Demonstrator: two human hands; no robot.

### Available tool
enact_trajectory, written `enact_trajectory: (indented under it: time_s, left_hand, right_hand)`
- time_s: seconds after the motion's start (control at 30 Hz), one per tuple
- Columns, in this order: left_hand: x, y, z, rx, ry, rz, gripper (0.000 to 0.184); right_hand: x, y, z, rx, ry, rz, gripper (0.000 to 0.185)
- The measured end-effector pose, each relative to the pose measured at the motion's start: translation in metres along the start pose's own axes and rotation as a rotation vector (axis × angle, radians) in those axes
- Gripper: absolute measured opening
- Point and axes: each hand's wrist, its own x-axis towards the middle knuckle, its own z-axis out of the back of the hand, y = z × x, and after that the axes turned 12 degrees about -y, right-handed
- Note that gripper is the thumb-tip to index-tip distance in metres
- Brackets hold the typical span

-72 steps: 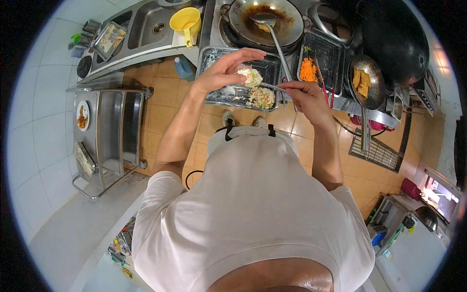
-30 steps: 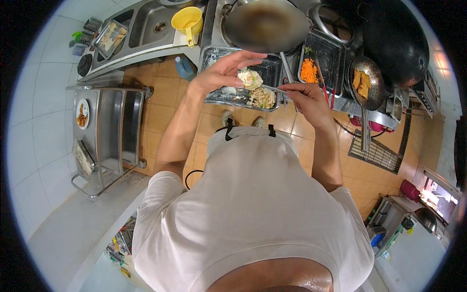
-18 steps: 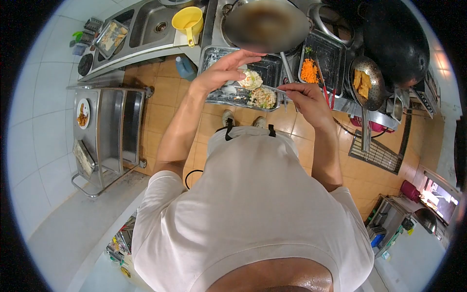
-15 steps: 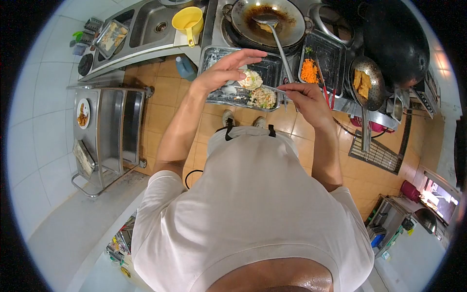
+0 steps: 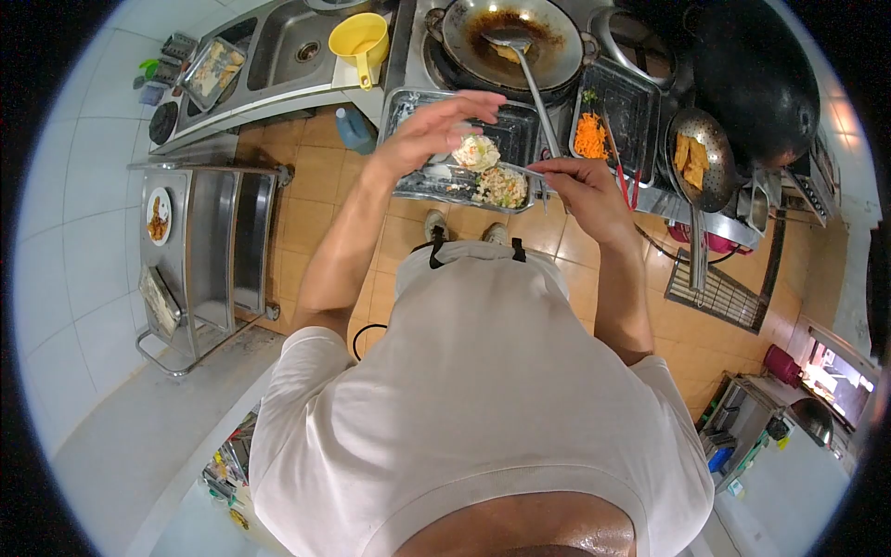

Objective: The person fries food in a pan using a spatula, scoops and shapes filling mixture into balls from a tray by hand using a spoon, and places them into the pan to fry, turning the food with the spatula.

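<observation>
My right hand (image 5: 585, 193) pinches the handle of a thin metal utensil (image 5: 529, 171), probably a spoon; its far end is hidden among the food. Beside that end is a round white piece topped with a chopped mixture (image 5: 476, 153), just below my left thumb. My left hand (image 5: 441, 130) hovers over the metal tray (image 5: 401, 104) with its fingers stretched out and apart; I cannot tell whether the thumb touches the white piece. A heap of chopped filling with green bits (image 5: 502, 187) lies at the tray's near right side.
Behind the tray sits a wok (image 5: 464, 37) with a spatula (image 5: 538, 88) in it. To the right are a tray of shredded carrot (image 5: 590, 136) and a strainer (image 5: 715, 181) holding fried pieces. A yellow dipper (image 5: 357, 39) stands by the sink (image 5: 288, 65); a steel trolley (image 5: 200, 241) is at left.
My left hand has shifted slightly, and its thumb has lifted away from the edge of the white piece. My right hand and the utensil have hardly moved.
</observation>
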Motion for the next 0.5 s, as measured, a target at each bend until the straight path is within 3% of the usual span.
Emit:
enact_trajectory:
  time_s: [0.03,0.13,0.23,0.5]
  left_hand:
    - [-0.001,0.0,0.003,0.002,-0.041,-0.051,0.041]
    - [-0.008,-0.014,0.004,0.474,-0.217,-0.3,0.035]
    - [-0.008,-0.022,-0.008,0.583,-0.261,-0.4,0.034]
    - [-0.009,-0.023,-0.017,0.605,-0.29,-0.355,0.039]
  right_hand:
    - [-0.001,0.002,0.0,-0.008,-0.007,-0.004,0.021]
    - [-0.002,0.005,0.0,-0.009,-0.028,0.007,0.021]
    - [-0.004,0.009,0.0,-0.032,-0.043,0.025,0.021]
    - [-0.003,0.01,0.0,-0.081,-0.046,0.017,0.022]
